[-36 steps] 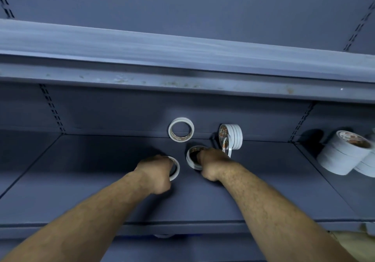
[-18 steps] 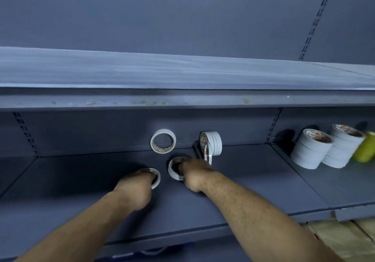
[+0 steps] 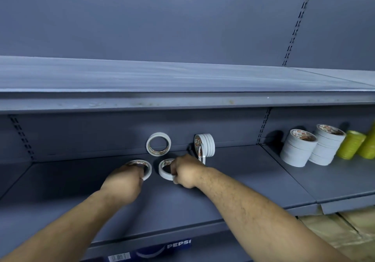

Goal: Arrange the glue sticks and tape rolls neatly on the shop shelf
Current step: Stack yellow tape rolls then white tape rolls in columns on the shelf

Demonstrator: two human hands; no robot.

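Note:
Both hands reach onto the grey middle shelf. My left hand grips a thin white tape roll lying on the shelf, fingers curled into its hole. My right hand grips a second thin white roll right beside it. Behind them a white roll stands on edge against the back panel. To its right stands an upright pack of white rolls, with one thin roll leaning in front. No glue sticks are in view.
Two stacks of white tape rolls lean on the right shelf section, next to yellow-green rolls. The upper shelf's edge overhangs the work area. A Pepsi-labelled box sits below; cardboard at lower right.
The camera has swung right and tilted up, bringing the right-hand stacks and yellow-green rolls further into view. Both hands stay on their tape rolls at about the same spot on the shelf.

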